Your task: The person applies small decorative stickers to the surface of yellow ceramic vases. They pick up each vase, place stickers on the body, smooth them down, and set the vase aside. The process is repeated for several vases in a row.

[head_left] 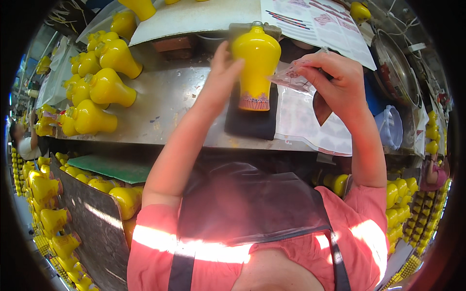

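Note:
A glossy yellow vase (256, 58) lies on a dark pad (250, 123), its neck on a grey rest and its base toward me. A patterned band of blue and reddish decoration runs around the base. My left hand (224, 75), slightly blurred, is at the vase's left side with fingers and thumb apart; whether it touches is hard to tell. On the other side my right hand (337, 80) pinches a thin translucent decal (293, 77), whose edge reaches toward the vase. A brown, pointed flat piece (321, 109) sticks out below that same hand.
Several yellow vases (112, 87) lie at the bench's left. Printed decal sheets (315, 121) lie right of the pad, and a board with more sheets (335, 29) stands beyond. A pale bucket (388, 127) and a metal basin (395, 68) are at right. Other people work at both sides.

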Demonstrator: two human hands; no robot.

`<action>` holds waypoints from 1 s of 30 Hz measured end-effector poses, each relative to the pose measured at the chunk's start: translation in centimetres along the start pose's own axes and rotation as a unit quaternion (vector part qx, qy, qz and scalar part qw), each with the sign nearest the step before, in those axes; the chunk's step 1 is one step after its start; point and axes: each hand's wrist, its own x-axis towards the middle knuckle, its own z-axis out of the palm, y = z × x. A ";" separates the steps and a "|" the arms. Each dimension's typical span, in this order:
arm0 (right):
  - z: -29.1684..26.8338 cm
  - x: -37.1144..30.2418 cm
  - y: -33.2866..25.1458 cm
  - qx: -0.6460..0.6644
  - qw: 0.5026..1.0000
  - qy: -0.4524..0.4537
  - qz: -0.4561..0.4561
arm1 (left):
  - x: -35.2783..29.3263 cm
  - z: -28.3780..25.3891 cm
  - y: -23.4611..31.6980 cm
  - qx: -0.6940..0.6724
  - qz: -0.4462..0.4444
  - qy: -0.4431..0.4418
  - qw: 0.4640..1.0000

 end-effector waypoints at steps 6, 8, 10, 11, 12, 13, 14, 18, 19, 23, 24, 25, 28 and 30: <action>0.1 0.6 1.1 0.135 0.984 -0.043 0.110 | 0.5 1.7 -1.3 -0.144 -0.038 -0.080 0.986; 0.5 1.5 1.6 0.175 0.976 -0.074 0.104 | 0.5 1.5 -0.7 -0.131 -0.038 -0.085 0.987; 1.6 2.7 2.3 0.210 0.964 -0.116 0.111 | 0.7 1.3 0.0 -0.216 -0.030 -0.125 0.968; 2.5 3.3 2.7 0.193 0.960 -0.129 0.154 | 0.8 1.2 0.2 -0.248 -0.040 -0.130 0.959; 3.3 3.8 3.1 0.164 0.967 -0.123 0.153 | 0.7 1.2 0.2 -0.258 -0.029 -0.131 0.957; 4.2 4.3 3.5 0.149 0.972 -0.116 0.141 | 0.4 1.1 0.1 -0.259 -0.031 -0.119 0.958; 4.8 4.6 3.9 0.132 0.975 -0.115 0.138 | 0.1 1.1 -0.2 -0.273 -0.011 -0.120 0.954; 6.0 4.8 4.8 0.048 0.995 -0.064 0.055 | -0.2 1.1 -1.8 0.101 0.095 -0.024 0.990; 6.1 4.8 4.9 0.019 0.997 -0.054 0.044 | -0.3 1.1 -2.3 0.121 0.099 -0.020 0.988; 6.4 6.2 5.3 -0.036 0.999 -0.014 0.006 | -0.8 1.9 -3.8 0.113 0.130 0.013 0.985; 6.5 6.7 5.5 0.003 0.998 -0.018 0.056 | -1.0 2.0 -4.0 0.101 0.137 0.020 0.985; 6.3 7.3 5.6 0.042 0.993 -0.024 0.106 | -1.1 1.9 -4.0 0.120 0.137 0.019 0.983; 5.6 8.5 5.5 0.097 0.969 -0.030 0.224 | -1.0 1.4 -3.7 0.097 0.107 0.008 0.989; 5.1 8.3 5.0 0.163 0.924 -0.039 0.344 | -1.1 1.2 -3.2 0.034 0.100 0.010 0.994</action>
